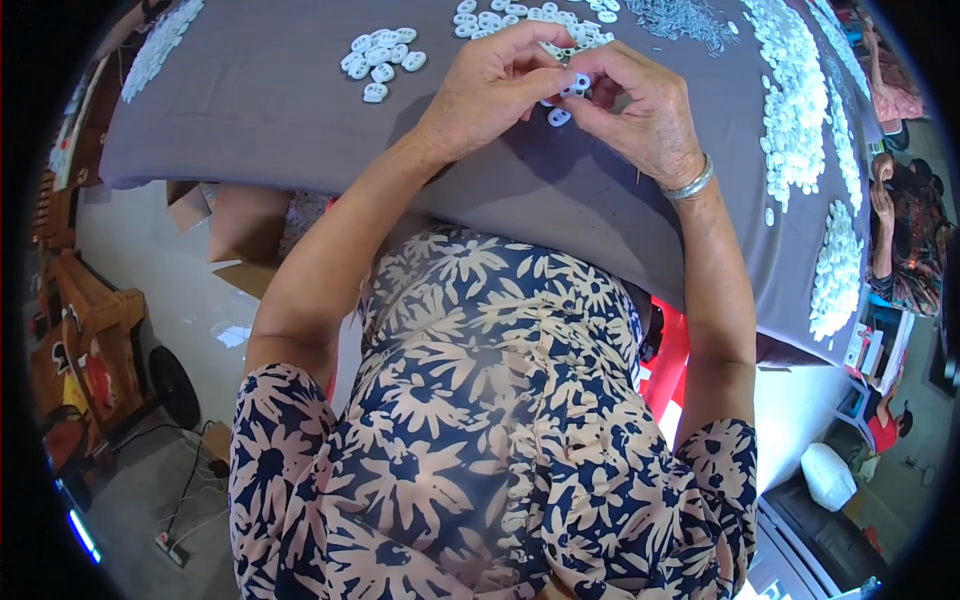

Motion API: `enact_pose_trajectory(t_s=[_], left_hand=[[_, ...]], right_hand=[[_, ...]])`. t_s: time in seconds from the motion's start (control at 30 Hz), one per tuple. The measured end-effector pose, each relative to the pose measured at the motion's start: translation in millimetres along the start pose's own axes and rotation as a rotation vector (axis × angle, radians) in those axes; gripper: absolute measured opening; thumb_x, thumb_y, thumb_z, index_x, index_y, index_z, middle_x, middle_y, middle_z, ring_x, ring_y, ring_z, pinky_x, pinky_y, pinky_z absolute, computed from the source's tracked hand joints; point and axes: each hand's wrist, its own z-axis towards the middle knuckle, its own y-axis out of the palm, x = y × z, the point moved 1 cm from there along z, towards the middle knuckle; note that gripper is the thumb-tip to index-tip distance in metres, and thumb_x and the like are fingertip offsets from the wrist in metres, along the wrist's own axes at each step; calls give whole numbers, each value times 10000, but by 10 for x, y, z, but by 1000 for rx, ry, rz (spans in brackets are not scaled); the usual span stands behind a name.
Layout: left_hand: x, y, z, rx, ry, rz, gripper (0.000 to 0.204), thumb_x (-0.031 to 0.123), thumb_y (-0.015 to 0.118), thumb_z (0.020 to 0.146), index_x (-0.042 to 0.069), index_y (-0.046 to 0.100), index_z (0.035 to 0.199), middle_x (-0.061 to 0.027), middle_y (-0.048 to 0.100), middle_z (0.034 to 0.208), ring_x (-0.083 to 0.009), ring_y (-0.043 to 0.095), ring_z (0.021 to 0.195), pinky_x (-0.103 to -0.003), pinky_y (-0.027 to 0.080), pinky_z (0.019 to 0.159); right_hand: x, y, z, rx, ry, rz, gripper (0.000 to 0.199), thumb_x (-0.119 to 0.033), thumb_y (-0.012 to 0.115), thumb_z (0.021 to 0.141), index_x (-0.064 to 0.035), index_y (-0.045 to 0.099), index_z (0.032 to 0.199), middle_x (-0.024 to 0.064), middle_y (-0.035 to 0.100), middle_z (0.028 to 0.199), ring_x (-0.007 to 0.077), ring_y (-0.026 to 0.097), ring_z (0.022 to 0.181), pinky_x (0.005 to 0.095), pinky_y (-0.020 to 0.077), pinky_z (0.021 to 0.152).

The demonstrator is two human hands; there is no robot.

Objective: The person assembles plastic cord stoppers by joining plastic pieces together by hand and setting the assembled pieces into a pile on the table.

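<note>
My left hand (495, 85) and my right hand (640, 105) meet over the grey cloth-covered table (260, 130), fingertips pinched together on a small white plastic ring piece (578, 84). Another white piece (558, 117) lies on the cloth just below the fingers. My right wrist wears a silver bangle (690, 183). A small heap of the same white pieces (383, 58) sits to the left of my left hand. More white pieces (500, 18) lie just beyond the hands.
Long piles of white pieces (795, 100) run down the table's right side, with another pile (835, 270) near the right edge. A heap of small grey metal parts (685, 20) lies at the far edge. Cardboard boxes (240, 225) and a wooden chair (90, 320) stand on the floor at left.
</note>
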Motion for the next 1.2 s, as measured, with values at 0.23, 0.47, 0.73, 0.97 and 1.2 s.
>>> enact_pose_trajectory(t_s=[0.23,0.47,0.73,0.97,1.2], left_hand=[[-44,30,-12,41,42,20,306,136,645,904,88,577,1198,10,647,844,-39,516,656,-174,399,551],[32,47,-43,-5,-24,51,299,94,621,900,87,577,1196,25,597,793,-46,498,642,-179,394,559],[41,20,-53,-133,-116,-149,321,73,620,887,62,570,1204,13,566,788,-62,504,650,-195,418,580],[-21,47,-41,-133,-129,-362,240,108,634,888,26,630,1113,-3,596,715,-67,521,590,-212,427,530],[-3,-3,-41,-192,-362,-545,318,37,602,904,-35,492,1195,4,523,754,-85,494,621,-216,406,538]], right_hand=[[9,69,-13,27,-49,-83,245,-99,753,750,-78,634,962,45,610,818,169,597,617,291,516,575],[56,55,-52,-55,-140,-273,263,-108,732,781,-52,607,1005,66,604,841,211,609,635,307,510,580],[95,87,-144,-177,-183,-353,213,-202,663,845,-44,532,904,117,558,756,318,610,675,397,502,591],[23,99,-170,-167,-180,-320,205,-206,646,866,-40,527,874,134,547,693,331,602,652,406,494,581],[-16,106,-189,-152,-191,-280,202,-199,630,886,-41,515,838,144,552,676,340,602,641,414,493,584]])
